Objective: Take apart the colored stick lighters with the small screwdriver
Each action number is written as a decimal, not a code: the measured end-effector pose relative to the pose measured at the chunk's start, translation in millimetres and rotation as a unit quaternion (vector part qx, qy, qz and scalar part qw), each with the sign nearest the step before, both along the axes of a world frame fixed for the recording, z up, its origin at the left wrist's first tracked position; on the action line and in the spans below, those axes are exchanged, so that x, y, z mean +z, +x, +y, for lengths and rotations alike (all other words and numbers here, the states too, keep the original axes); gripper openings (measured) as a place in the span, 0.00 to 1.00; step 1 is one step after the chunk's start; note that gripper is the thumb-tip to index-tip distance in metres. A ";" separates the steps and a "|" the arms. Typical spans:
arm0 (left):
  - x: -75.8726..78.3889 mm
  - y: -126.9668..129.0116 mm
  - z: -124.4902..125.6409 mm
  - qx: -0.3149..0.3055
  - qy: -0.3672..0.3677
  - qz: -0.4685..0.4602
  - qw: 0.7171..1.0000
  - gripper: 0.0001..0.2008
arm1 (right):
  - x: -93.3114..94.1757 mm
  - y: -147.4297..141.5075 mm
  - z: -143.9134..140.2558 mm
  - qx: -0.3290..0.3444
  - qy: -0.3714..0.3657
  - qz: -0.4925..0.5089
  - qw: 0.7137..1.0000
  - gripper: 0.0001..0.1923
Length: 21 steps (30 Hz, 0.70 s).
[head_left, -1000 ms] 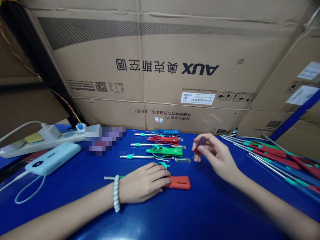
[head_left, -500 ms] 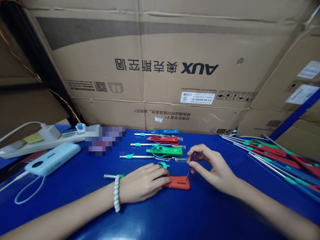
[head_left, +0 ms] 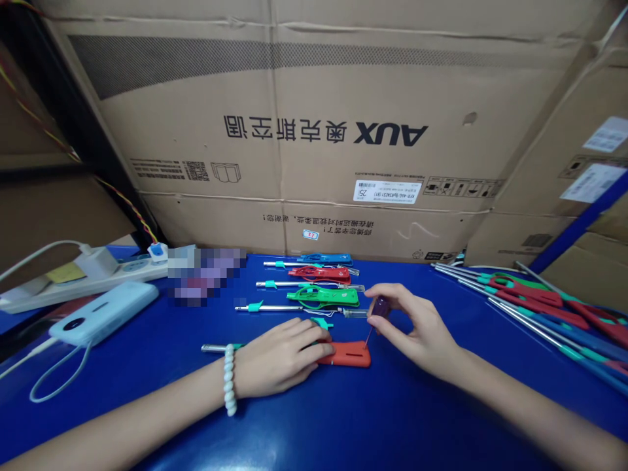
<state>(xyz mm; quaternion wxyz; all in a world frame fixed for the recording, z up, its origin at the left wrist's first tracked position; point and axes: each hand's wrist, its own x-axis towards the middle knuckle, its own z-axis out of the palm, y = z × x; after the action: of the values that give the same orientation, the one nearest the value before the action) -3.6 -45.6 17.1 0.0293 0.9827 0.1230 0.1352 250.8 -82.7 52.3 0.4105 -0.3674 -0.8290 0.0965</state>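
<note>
Orange plastic tool handle (head_left: 349, 354) with metal rod lies flat under left hand (head_left: 279, 356), fingers pressing its near end. Right hand (head_left: 417, 324) pinches small purple-handled screwdriver (head_left: 377, 313), tip touching handle's far end, just beside left fingertips.

Left hand (head_left: 282, 356) flat on the orange tool (head_left: 348, 354), pinning it to the blue table (head_left: 392, 418); bead bracelet (head_left: 229, 388) on that wrist. Right hand (head_left: 419, 327) just right of the orange tool, pinching a small purple screwdriver (head_left: 379, 310), tip down at the tool's right end. Behind the orange tool: green tool (head_left: 326, 297), red tool (head_left: 321, 274), blue tool (head_left: 324, 259) in a row. Far right of it, a pile of similar tools (head_left: 534, 302). Far left, a power bank (head_left: 103, 313) and power strip (head_left: 73, 278). Cardboard box (head_left: 314, 131) behind everything.
</note>
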 end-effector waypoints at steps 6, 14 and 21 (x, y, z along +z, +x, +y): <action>0.1 0.1 -0.3 0.002 0.003 0.008 1.000 0.14 | 0.3 -2.6 -3.7 -0.022 0.123 -0.025 0.992 0.13; -0.4 -0.2 0.1 -0.006 0.008 0.001 1.000 0.15 | 14.2 -9.0 -7.4 -0.011 -0.067 0.125 0.990 0.07; -0.6 -0.5 0.4 -0.009 0.009 0.002 1.000 0.15 | 14.4 -9.3 -3.4 0.006 -0.247 0.276 0.929 0.13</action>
<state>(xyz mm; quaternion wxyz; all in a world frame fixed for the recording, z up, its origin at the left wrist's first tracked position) -4.2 -45.2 16.5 0.0216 0.9842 0.1132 0.1343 241.5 -86.1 66.7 0.5186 -0.4113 -0.6348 0.3986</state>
